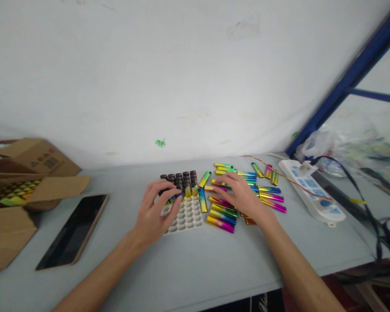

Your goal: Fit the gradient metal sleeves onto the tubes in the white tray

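My left hand (157, 208) is over the left side of a white tray (190, 214) with round holes. Its thumb and forefinger are closed on a shiny tube (179, 195) whose blue end shows; the rest is behind the fingers. Several dark-topped tubes (178, 177) stand upright in the tray's back rows, while the front holes show bare. To the right, my right hand (235, 190) reaches into a spread of shiny rainbow-coloured tubes (222, 214). Thumb and fingers are curled round a tube (211, 188) there, its far part hidden. Two loose tubes (203, 200) lie beside the tray's right edge.
On the left lie a black-screened phone (74, 229) and an open cardboard box (48, 158) holding more tubes. A white power strip (312, 190) with a plug and dark cable is on the right. A thin red-yellow wire (289, 177) crosses behind the tubes. A wall rises behind.
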The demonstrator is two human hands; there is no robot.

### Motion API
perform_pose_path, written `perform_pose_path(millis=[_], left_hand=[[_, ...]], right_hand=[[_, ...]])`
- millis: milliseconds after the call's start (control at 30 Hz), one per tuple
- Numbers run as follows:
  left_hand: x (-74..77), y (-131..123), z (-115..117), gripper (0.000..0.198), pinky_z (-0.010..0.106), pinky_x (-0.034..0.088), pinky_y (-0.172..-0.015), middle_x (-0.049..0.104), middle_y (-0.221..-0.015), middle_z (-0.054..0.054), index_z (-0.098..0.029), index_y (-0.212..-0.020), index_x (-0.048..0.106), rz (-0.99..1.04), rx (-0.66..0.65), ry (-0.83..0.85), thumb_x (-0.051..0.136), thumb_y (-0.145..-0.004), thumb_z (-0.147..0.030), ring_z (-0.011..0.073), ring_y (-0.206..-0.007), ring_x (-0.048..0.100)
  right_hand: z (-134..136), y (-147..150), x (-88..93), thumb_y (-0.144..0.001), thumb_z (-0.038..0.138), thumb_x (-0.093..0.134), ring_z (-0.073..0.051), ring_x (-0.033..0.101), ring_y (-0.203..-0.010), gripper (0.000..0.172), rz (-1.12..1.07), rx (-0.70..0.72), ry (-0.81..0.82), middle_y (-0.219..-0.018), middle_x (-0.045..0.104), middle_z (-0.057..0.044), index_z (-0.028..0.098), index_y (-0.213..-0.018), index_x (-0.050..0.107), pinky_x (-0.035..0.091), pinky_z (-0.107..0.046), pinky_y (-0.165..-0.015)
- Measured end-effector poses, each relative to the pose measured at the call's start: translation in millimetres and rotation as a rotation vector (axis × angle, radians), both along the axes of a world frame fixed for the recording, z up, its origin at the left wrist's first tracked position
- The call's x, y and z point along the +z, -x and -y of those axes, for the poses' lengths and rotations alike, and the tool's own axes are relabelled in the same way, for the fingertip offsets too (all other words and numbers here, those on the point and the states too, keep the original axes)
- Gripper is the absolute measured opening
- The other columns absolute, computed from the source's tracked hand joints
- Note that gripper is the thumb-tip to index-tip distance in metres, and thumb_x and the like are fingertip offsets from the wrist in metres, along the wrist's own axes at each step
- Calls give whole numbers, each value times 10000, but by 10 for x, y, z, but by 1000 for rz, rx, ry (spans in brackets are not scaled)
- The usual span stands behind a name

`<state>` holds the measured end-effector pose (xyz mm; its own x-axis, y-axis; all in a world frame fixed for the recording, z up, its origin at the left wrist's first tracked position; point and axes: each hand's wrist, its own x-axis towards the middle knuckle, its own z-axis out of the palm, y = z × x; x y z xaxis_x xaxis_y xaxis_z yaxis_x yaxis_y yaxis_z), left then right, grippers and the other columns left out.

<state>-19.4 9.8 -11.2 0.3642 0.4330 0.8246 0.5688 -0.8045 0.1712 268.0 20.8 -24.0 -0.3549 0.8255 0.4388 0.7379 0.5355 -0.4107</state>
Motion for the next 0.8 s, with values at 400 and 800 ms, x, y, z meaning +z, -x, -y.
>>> perform_pose_path(millis=[400,800], left_hand=[[5,-119,284,313,248,407,-550,460,-573,-45,-216,-683,467,8,-169,103,572,-932,-60,110,-519,438],[-18,-172,300,372,270,317,-516,395,-568,-56,-219,-653,404,-53,-204,192,549,-955,-56,101,-509,367]], right_hand=[[130,310,-47,-990,357,656,-283,556,-1117,408,171,120,138,-1183,630,-126,176,-1355,624,494,-453,-1008],[156,491,-44,-1007,194,542,-327,626,-1104,267,304,-135,110,-1116,706,-127,193,-1262,623,476,-463,-947]])
